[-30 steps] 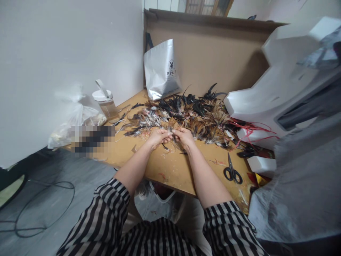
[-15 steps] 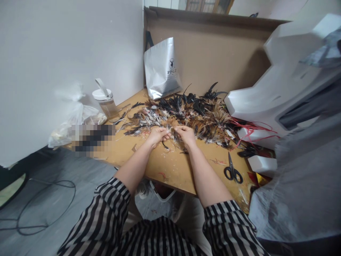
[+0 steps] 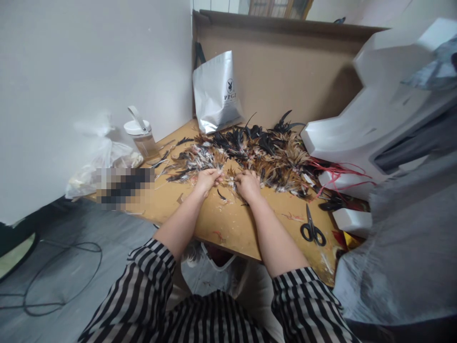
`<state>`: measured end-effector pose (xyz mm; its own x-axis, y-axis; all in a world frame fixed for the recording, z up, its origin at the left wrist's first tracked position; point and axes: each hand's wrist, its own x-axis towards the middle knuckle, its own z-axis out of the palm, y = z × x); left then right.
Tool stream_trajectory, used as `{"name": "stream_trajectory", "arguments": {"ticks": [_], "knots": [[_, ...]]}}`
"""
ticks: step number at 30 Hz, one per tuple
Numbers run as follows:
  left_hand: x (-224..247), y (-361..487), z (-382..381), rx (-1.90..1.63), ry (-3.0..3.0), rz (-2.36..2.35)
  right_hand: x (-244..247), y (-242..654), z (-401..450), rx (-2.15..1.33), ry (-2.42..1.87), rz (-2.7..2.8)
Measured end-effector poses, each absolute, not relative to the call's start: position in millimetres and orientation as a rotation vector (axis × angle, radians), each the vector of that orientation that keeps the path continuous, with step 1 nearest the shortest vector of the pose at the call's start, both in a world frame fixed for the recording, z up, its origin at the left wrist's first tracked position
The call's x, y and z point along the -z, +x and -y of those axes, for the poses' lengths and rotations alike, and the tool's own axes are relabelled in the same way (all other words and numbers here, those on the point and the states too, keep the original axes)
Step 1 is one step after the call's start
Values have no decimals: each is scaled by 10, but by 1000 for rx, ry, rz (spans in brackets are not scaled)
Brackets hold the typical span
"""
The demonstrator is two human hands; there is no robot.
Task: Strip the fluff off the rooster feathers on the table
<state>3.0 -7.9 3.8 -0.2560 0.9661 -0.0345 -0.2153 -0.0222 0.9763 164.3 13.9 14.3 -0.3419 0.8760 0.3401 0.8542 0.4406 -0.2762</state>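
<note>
A wide pile of brown, black and whitish feathers (image 3: 282, 174) lies across the back of the wooden table (image 3: 228, 224). At the pile's near edge, my left hand (image 3: 207, 182) pinches a small light feather between thumb and fingertips. To its right, my right hand (image 3: 249, 186) is palm-down with bent fingers closed on some brown feathers at the table surface; its fingertips are partly hidden. A single dark curved feather (image 3: 222, 195) rests between my wrists. Black-handled scissors (image 3: 312, 228) lie to the right, blades pointing away.
Behind the pile stands a silver bag (image 3: 217, 95) against a cardboard panel (image 3: 285, 71). On the left are a lidded drink cup (image 3: 143, 140) and a clear plastic bag (image 3: 103, 164). White foam (image 3: 339, 138) and red strings (image 3: 339, 174) border the right side.
My hands have moved apart from where they met over a brown feather tuft. My right hand has turned palm-down onto the feathers, and the tuft is no longer held up between them.
</note>
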Motion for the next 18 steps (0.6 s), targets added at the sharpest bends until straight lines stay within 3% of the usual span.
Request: {"name": "stream_trajectory", "arguments": {"ticks": [18], "knots": [[-35,35,76,-1466,984,-1224,-291,1644,-81,-75,-1251,2329]]}}
